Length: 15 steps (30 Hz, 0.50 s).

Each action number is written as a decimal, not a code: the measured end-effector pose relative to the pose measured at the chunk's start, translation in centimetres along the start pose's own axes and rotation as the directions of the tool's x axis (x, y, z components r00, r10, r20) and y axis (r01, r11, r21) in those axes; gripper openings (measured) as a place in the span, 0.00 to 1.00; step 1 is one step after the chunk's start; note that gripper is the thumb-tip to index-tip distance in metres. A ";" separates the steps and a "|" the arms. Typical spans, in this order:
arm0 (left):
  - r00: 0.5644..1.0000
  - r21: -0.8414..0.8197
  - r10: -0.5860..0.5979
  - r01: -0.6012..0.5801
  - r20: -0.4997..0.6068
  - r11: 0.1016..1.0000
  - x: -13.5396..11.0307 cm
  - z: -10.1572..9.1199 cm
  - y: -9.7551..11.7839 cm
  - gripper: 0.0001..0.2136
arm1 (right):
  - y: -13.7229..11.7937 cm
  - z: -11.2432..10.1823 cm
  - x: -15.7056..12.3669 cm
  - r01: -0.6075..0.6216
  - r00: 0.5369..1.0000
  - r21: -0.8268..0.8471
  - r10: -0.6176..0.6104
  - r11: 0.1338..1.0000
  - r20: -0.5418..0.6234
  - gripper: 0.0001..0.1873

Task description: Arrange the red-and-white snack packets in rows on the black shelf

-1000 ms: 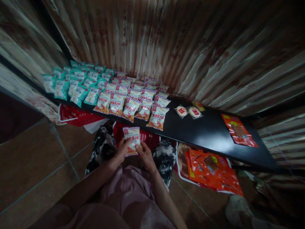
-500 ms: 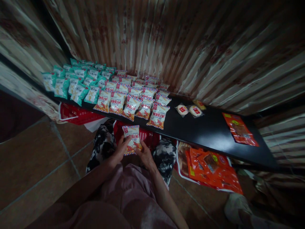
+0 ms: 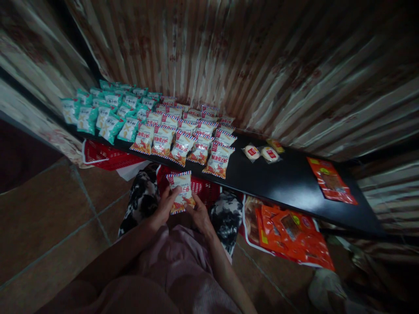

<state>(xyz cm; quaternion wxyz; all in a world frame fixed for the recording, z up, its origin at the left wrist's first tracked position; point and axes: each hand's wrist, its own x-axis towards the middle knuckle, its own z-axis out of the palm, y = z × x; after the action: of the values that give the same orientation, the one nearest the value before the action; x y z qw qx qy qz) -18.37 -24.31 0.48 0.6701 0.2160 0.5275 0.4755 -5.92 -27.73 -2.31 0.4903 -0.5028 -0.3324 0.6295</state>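
A small white and orange snack packet (image 3: 180, 191) with a striped edge is held up between my two hands over my lap. My left hand (image 3: 165, 208) grips its left side and my right hand (image 3: 199, 213) grips its lower right corner, fingers closed on it. Just beyond it runs a long black shelf (image 3: 288, 179). Rows of the same orange packets (image 3: 190, 139) lie on the shelf's middle left, and teal packets (image 3: 104, 111) fill its far left end.
Two round wrapped cakes (image 3: 261, 153) and a flat orange pouch (image 3: 330, 181) lie on the shelf's right half. Red baskets (image 3: 104, 157) sit under the shelf, and a pile of orange pouches (image 3: 291, 233) lies on the floor at right. Corrugated sheet walls close the back.
The packet has tilted and shifted slightly left between my hands. The view has drifted a little, and the shelf items have not moved.
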 end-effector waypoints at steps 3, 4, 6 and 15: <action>1.000 0.008 0.015 -0.015 -0.020 1.000 0.3 0.2 -0.1 0.27 | -0.4 0.1 -0.3 0.011 1.000 -0.032 -0.011 0.999 0.002 0.34; 0.999 0.019 0.022 -0.022 -0.034 1.000 0.4 0.1 -0.2 0.27 | -0.7 0.1 -0.4 0.008 1.000 -0.053 -0.008 0.999 -0.002 0.33; 0.998 0.051 0.027 -0.024 -0.051 0.998 0.6 0.0 -0.3 0.26 | -1.5 0.1 -0.7 -0.004 1.000 -0.084 0.003 0.996 -0.012 0.32; 0.987 0.170 -0.028 0.001 0.157 0.986 -0.4 -0.1 -0.3 0.23 | -3.6 -0.7 0.3 0.011 0.991 -0.025 -0.014 1.000 -0.135 0.29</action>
<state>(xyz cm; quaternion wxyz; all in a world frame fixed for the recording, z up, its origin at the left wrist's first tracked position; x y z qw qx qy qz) -18.37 -24.85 0.43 0.6928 0.3054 0.5122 0.4054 -4.25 -26.40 0.69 0.5095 -0.5481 -0.3089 0.5870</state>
